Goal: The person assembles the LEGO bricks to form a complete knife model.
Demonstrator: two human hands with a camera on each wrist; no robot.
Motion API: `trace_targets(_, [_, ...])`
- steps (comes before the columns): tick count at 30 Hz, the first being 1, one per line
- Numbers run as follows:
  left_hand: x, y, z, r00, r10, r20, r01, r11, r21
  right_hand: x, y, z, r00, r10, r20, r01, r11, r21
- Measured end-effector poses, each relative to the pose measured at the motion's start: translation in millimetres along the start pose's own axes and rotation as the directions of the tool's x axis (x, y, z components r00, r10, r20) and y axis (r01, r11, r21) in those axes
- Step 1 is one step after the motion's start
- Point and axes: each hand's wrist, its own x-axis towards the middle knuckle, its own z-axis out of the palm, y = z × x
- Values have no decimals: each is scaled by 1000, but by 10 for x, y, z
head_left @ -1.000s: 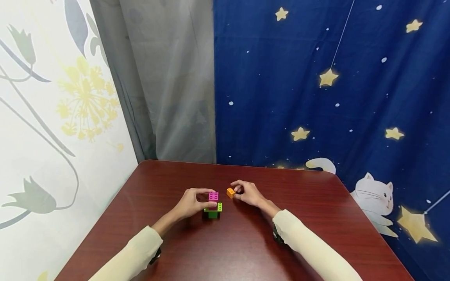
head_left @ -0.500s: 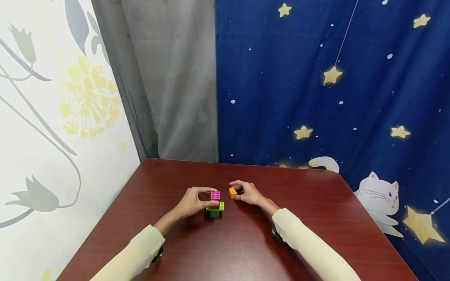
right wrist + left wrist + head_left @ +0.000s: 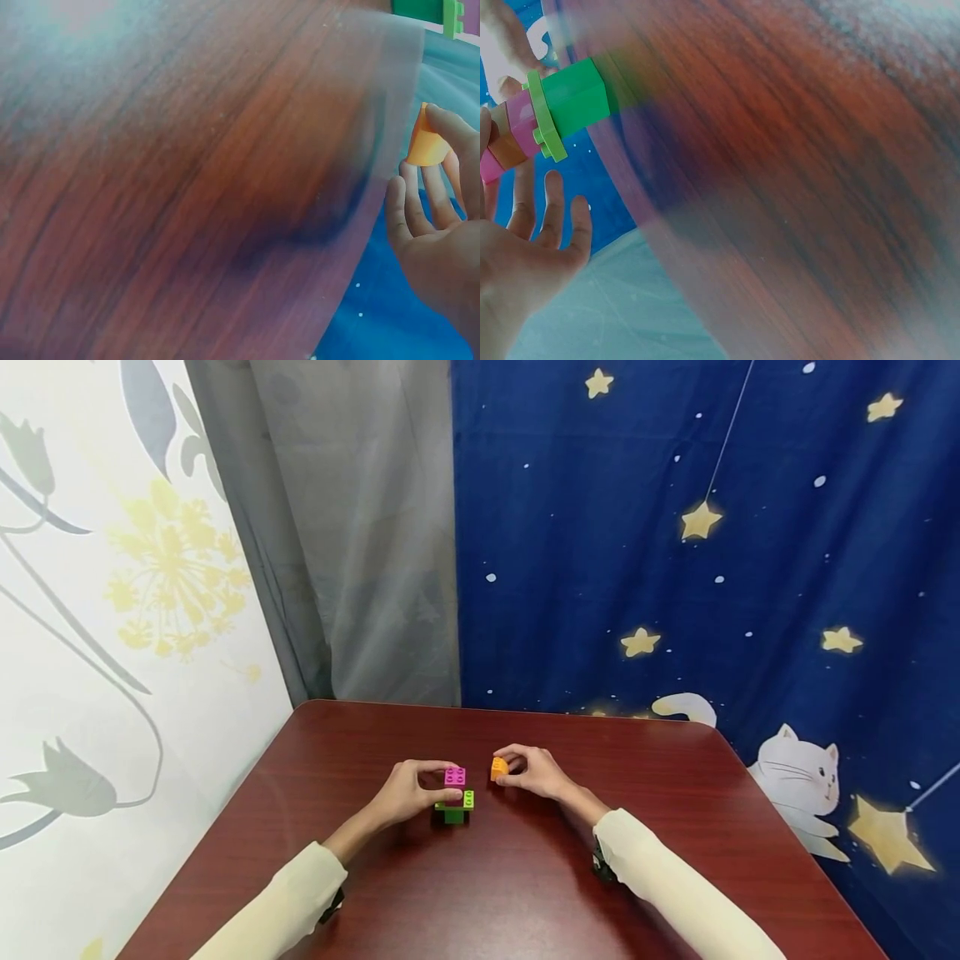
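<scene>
My left hand [image 3: 403, 793] grips a small stack of toy building blocks near the middle of the table, thumb in front and index finger behind. A pink block [image 3: 454, 777] tops the stack. In the left wrist view an orange block [image 3: 508, 145] and a second pink block [image 3: 522, 116] sit between it and a light green plate [image 3: 547, 120]. Under the plate is a green block [image 3: 576, 96]. To the right of the stack, my right hand [image 3: 542, 772] pinches a loose orange block [image 3: 498, 769], which shows a curved side [image 3: 427, 148] in the right wrist view.
The dark red wooden table [image 3: 480, 893] has its far edge just beyond the hands. Behind it hang a grey curtain [image 3: 375, 543] and a blue star-patterned curtain [image 3: 570, 552]. A white flower-printed panel [image 3: 97, 710] stands along the left side.
The orange block has turned in my right fingers, from slanted to more upright. My left hand keeps its grip on the stack, nearly still; the head view shifts slightly.
</scene>
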Motion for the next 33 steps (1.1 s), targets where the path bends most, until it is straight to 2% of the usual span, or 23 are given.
trace_targets(13, [-19, 7, -11, 1000, 13, 0, -13, 1000, -20, -74, -272, -132, 996, -83, -15, 83, 997, 3])
trace_targets(33, [-36, -5, 7, 1000, 31, 1, -31, 999, -32, -4, -623, -134, 990, -138, 0, 138, 990, -30])
